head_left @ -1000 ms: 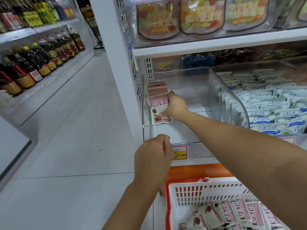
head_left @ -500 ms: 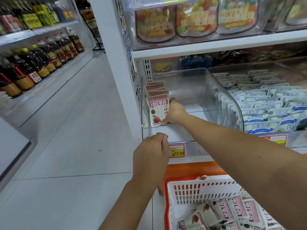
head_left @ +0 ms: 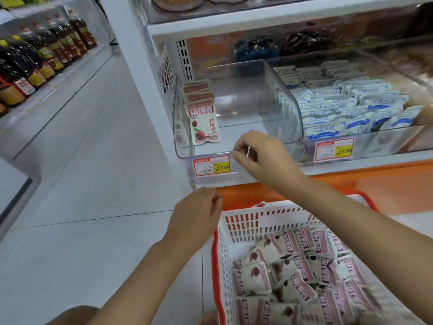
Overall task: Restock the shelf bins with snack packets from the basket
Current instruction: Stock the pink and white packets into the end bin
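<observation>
Gleaming pale floor (head_left: 93, 165) beside white shelf (head_left: 257, 19)

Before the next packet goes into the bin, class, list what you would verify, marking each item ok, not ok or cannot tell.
1. Basket holds packets: ok.
2. Bin has bare floor to the right of its row: ok.
3. Row stands upright against the bin's left wall: ok.
4. Right hand free: cannot tell; its fingers are curled, perhaps round something small.
5. Left hand free: ok, loosely curled, nothing in it.
6. Path from basket to bin clear: ok.
</observation>
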Available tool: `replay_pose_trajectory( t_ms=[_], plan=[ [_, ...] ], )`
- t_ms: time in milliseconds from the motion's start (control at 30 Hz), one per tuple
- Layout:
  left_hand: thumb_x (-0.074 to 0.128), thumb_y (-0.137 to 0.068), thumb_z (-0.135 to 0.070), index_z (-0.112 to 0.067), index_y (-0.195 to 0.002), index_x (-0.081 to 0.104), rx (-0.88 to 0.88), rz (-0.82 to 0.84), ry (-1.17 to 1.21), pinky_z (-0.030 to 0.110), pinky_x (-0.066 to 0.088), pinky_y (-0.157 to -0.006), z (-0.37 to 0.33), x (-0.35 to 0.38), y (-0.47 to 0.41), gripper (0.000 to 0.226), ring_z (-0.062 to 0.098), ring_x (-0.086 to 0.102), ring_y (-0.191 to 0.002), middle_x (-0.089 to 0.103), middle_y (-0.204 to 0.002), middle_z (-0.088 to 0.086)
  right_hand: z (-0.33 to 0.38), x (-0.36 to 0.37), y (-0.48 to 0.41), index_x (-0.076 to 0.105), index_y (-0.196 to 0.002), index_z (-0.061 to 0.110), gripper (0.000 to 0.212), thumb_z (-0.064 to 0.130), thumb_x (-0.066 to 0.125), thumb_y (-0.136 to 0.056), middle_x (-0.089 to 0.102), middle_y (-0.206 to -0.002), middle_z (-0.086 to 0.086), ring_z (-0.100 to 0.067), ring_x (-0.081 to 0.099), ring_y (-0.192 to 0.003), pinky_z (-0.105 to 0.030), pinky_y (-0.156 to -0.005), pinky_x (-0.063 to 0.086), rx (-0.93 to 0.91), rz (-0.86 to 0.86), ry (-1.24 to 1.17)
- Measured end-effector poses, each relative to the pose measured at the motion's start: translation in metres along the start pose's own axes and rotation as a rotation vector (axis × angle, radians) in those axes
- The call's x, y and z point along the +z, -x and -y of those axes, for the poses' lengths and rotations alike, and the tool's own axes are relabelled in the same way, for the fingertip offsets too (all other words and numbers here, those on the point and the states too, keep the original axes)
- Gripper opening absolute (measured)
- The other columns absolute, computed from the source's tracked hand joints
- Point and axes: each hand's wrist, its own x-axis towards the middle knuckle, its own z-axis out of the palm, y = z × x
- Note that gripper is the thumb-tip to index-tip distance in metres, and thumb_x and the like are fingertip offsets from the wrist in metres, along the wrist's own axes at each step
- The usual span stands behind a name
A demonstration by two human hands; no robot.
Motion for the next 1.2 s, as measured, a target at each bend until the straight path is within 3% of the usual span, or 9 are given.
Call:
replay_pose_trajectory(
  t_ms=[233,400,500,600,733,867,1000,1100,1200],
  plan=[
    [0.038,-0.102,-0.026,-0.014,-0.125,0.056,-0.160,0.751,-0.095,0.023,0.042,-0.088,0.008,0.035,0.022,0.032,0.020,0.057,-0.110,0.058,-0.127,0.004,-0.054,0.086,0.117,0.065,-0.111,0.014,0.021,0.022,0.058,-0.093,0.066,-0.108,-0.001,-0.013,0.063,-0.090,-0.029,-0.085,0.053,0.237,0.532,0.105],
    [0.037,-0.099,-0.009,-0.006,-0.125,0.055,-0.120,0.903,-0.127,0.023,0.041,-0.080,0.015,0.061,0.024,0.031,0.020,0.055,-0.096,0.059,-0.111,0.010,-0.103,0.174,0.195,0.040,-0.141,0.013,0.053,-0.004,0.048,-0.091,0.050,-0.139,-0.009,-0.022,0.057,-0.115,-0.028,-0.083,0.054,0.319,1.040,0.276],
    [0.035,-0.098,-0.005,-0.005,-0.115,0.058,-0.116,0.910,-0.140,0.026,0.043,-0.075,0.020,0.068,0.019,0.028,0.018,0.051,-0.085,0.054,-0.096,0.006,-0.110,0.195,0.231,0.032,-0.146,0.010,0.068,-0.015,0.046,-0.084,0.030,-0.152,-0.012,-0.029,0.030,-0.139,-0.036,-0.107,0.037,0.158,1.192,0.297],
    [0.037,-0.097,-0.003,-0.005,-0.112,0.059,-0.132,0.907,-0.123,0.026,0.044,-0.073,0.026,0.072,0.015,0.027,0.018,0.052,-0.082,0.059,-0.098,0.009,-0.116,0.205,0.245,0.019,-0.151,0.009,0.074,-0.016,0.043,-0.086,0.008,-0.160,-0.006,-0.028,0.004,-0.147,-0.046,-0.117,0.021,0.073,1.228,0.362],
    [0.038,-0.096,-0.003,-0.006,-0.115,0.059,-0.148,0.905,-0.086,0.026,0.047,-0.073,0.031,0.076,0.014,0.028,0.018,0.055,-0.084,0.061,-0.102,0.009,-0.122,0.209,0.239,0.001,-0.153,0.014,0.082,-0.008,0.048,-0.089,-0.008,-0.160,-0.002,-0.024,-0.003,-0.148,-0.043,-0.119,0.016,0.147,1.176,0.424],
    [0.038,-0.097,-0.003,-0.005,-0.120,0.057,-0.136,0.915,-0.072,0.017,0.039,-0.058,0.027,0.074,0.010,0.029,0.013,0.050,-0.072,0.061,-0.104,0.013,-0.118,0.222,0.228,0.015,-0.150,0.014,0.083,-0.005,0.059,-0.081,0.017,-0.154,-0.009,-0.030,0.023,-0.140,-0.043,-0.111,0.034,0.185,1.108,0.482],
    [0.039,-0.095,-0.001,-0.003,-0.116,0.058,-0.139,0.946,-0.119,0.016,0.037,-0.055,0.029,0.078,0.001,0.028,0.010,0.046,-0.066,0.056,-0.087,0.005,-0.109,0.224,0.223,0.020,-0.148,0.010,0.075,0.009,0.060,-0.085,0.027,-0.148,-0.014,-0.033,0.027,-0.138,-0.046,-0.113,0.027,0.122,1.111,0.665],
    [0.045,-0.094,-0.003,-0.003,-0.122,0.057,-0.153,0.957,-0.161,0.025,0.049,-0.071,0.029,0.084,-0.003,0.030,0.018,0.057,-0.081,0.063,-0.106,0.010,-0.114,0.212,0.216,0.046,-0.133,0.007,0.043,0.011,0.051,-0.090,0.049,-0.130,-0.012,-0.028,0.051,-0.119,-0.036,-0.096,0.046,0.412,1.130,0.512],
    [0.045,-0.095,-0.003,-0.007,-0.126,0.054,-0.143,0.940,-0.168,0.025,0.048,-0.073,0.025,0.080,-0.006,0.032,0.017,0.057,-0.081,0.062,-0.111,0.009,-0.124,0.174,0.198,0.051,-0.128,-0.003,0.042,0.011,0.052,-0.089,0.062,-0.106,-0.008,-0.019,0.062,-0.094,-0.029,-0.078,0.051,0.797,1.127,0.078]
  ],
)
